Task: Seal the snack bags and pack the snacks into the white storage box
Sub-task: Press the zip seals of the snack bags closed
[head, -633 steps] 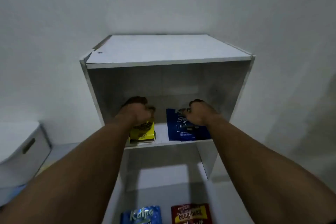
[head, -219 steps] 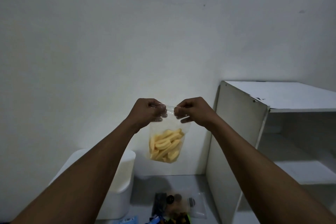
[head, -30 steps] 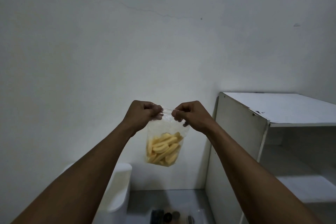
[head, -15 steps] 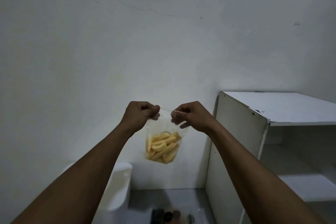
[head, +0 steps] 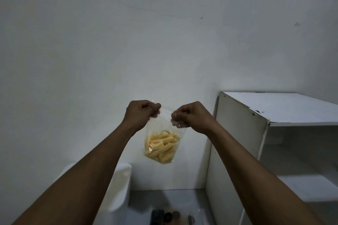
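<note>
Aloft, left hand (head: 141,114) and right hand (head: 190,117), each grip pinched on clear snack bag (head: 162,144), seemingly unsealed.

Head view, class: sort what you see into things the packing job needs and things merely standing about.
Part of the job:
clear snack bag
left hand
right hand
white storage box
second snack bag on the floor

Standing about:
white shelf unit
wall

A single wide-angle head-worn view looks forward from the person's own eye line, squarely facing a bare wall (head: 164,42) that fills most of the frame. Both forearms reach out from the lower corners, close to the lens. The floor (head: 164,197) shows only along the bottom edge.
</note>
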`<action>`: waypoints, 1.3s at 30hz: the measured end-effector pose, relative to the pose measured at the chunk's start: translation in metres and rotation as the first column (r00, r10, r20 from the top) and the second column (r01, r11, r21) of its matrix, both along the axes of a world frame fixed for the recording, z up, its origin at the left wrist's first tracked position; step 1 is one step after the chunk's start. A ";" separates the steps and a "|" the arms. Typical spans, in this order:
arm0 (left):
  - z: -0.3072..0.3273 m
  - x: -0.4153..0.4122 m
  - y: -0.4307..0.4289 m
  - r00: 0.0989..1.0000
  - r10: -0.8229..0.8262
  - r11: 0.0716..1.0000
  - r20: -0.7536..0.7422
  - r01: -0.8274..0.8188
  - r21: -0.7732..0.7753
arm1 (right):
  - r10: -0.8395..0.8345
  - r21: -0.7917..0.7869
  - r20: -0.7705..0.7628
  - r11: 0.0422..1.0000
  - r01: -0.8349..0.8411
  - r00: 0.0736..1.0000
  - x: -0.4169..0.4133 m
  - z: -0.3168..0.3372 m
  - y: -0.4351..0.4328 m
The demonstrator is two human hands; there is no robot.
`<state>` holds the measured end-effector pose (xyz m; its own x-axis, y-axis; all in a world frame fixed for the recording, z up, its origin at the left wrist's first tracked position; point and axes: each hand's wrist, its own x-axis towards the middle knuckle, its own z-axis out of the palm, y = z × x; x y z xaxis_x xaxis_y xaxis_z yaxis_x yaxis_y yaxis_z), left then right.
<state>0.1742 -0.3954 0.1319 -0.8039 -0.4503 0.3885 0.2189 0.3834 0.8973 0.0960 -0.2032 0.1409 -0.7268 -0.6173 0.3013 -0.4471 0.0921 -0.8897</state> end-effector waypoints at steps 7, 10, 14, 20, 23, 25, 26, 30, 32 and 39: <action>0.005 -0.002 0.023 0.982 0.140 0.971 0.126 -0.161 0.176 | -0.211 0.063 -0.273 0.970 0.237 0.939 0.002 -0.011 -0.006; 0.006 -0.002 0.029 0.993 0.007 0.949 0.118 -0.043 0.311 | -0.233 0.083 -0.338 0.958 0.276 0.912 0.008 -0.016 -0.010; 0.005 -0.002 0.028 0.992 -0.030 0.929 0.121 -0.017 0.371 | -0.221 0.093 -0.350 0.959 0.268 0.910 0.011 -0.021 -0.008; 0.004 -0.004 0.028 0.986 -0.084 0.949 0.141 0.036 0.314 | -0.168 0.068 -0.144 0.981 0.179 0.975 0.020 -0.016 -0.006; 0.004 -0.002 0.027 0.979 -0.150 0.951 0.139 0.104 0.292 | -0.112 -0.008 0.048 0.994 0.112 0.993 0.018 -0.012 -0.003; 0.005 -0.002 0.027 0.975 -0.172 0.949 0.142 0.126 0.289 | -0.087 -0.021 0.117 0.996 0.090 0.989 0.018 -0.011 -0.001; 0.005 -0.002 0.027 0.973 -0.178 0.948 0.145 0.130 0.289 | -0.081 -0.022 0.139 0.996 0.085 0.987 0.018 -0.011 -0.001; 0.001 -0.002 0.025 0.972 -0.181 0.946 0.152 0.129 0.298 | -0.050 -0.037 0.197 0.998 0.058 0.979 0.022 -0.011 -0.002; -0.001 -0.001 0.024 0.972 -0.172 0.948 0.159 0.119 0.297 | -0.038 -0.041 0.216 0.998 0.048 0.976 0.023 -0.012 -0.003; -0.003 0.000 0.019 0.994 -0.050 0.924 0.097 0.009 0.383 | -0.076 0.140 0.030 0.988 0.071 0.997 0.024 -0.019 -0.011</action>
<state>0.1744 -0.3765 0.1285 -0.8454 -0.5234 0.1067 0.1238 0.0023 0.9923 0.1201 -0.2140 0.1220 -0.7803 -0.5960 0.1897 -0.4032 0.2475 -0.8810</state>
